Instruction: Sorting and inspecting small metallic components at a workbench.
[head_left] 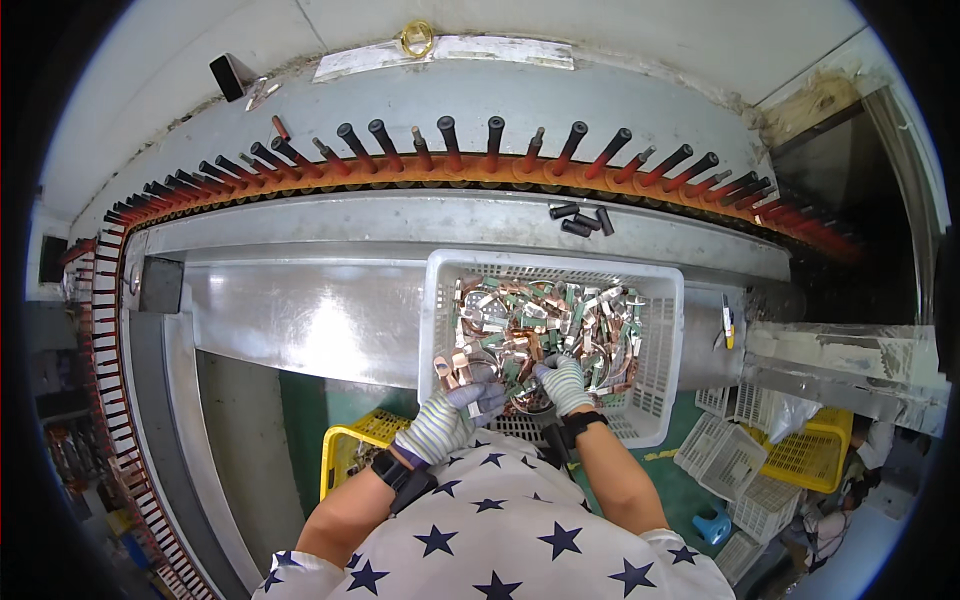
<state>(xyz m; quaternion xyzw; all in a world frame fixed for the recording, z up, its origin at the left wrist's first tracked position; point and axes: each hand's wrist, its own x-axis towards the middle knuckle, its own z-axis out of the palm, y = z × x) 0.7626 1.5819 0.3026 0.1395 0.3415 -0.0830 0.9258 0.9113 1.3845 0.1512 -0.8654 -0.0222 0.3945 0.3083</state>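
A white plastic basket (655, 350) in front of me holds a heap of small copper and silver metal pieces (545, 315), many with green parts. My left hand (447, 423), in a striped knit glove, is at the basket's near left side. Its fingers are closed, and what they pinch is too small to name. Flat copper pieces with holes (452, 370) stand just beyond those fingers; whether they are held is unclear. My right hand (566, 386), gloved the same way, has curled fingers down in the near middle of the heap, where the fingertips are hidden.
Behind the basket runs an orange conveyor rail (480, 170) with upright black-tipped pegs, curving away left. Several black tubes (577, 227) lie on the metal ledge. A yellow basket (345, 450) stands low left; stacked baskets (720, 455) and a blue stool (712, 525) are right. A yellow-handled cutter (729, 325) lies nearby.
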